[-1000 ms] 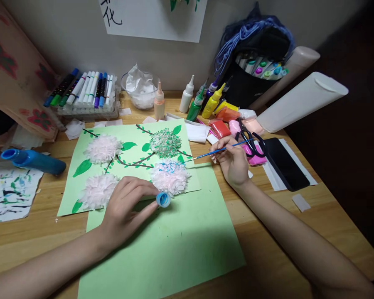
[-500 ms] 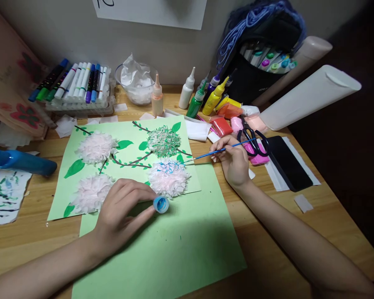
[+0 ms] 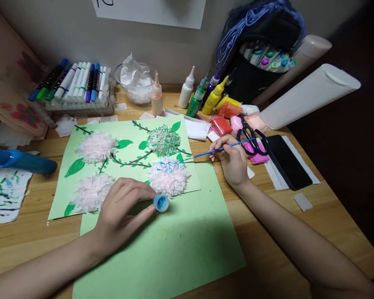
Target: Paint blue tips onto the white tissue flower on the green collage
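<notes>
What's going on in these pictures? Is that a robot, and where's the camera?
No robot here! These are one person's bare hands, seen by a camera worn on their head, looking forward and down.

The left hand holds a small round plastic cap with blue paint inside. The right hand holds a thin blue paintbrush, its tip by a ruffled pale-pink flower streaked with blue. That flower sits on a light green paper sheet with three other ruffled flowers.

The brown wooden table also holds a flat black phone and a blue plastic bottle.

Ruffled paper flower (image 3: 168, 182) — smooth plastic cap (image 3: 161, 203) — grained wooden table (image 3: 327, 211)
</notes>
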